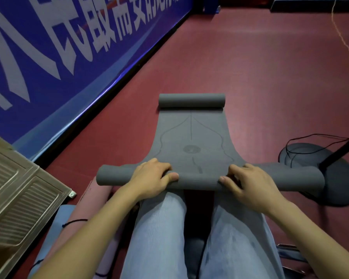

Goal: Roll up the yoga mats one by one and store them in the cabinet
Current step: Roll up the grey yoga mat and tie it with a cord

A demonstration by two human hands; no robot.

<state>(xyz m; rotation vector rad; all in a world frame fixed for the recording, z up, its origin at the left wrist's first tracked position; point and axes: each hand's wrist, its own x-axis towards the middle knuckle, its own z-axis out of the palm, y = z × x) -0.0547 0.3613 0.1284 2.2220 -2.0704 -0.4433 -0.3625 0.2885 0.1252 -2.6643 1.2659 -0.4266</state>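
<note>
The grey yoga mat [191, 135] lies on the dark red floor [250, 67], stretching away from the person's knees. Its near end is wound into a roll [199, 179] across the person's front, and its far end curls into a smaller roll [191, 100]. It looks soft, pliant and light, with a matte surface that probably grips well; the roll likely loosens if released, so holding it on both sides of the middle, as now, seems sound.

The left hand [151, 178] grips the near roll just left of centre, fingers over the top and thumb on the near face. The right hand [248, 184] holds it the same way just right of centre.

A pink rolled mat [93, 200] and a blue mat [56, 224] lie at the person's left, beside the beige louvred cabinet [18, 198].
</note>
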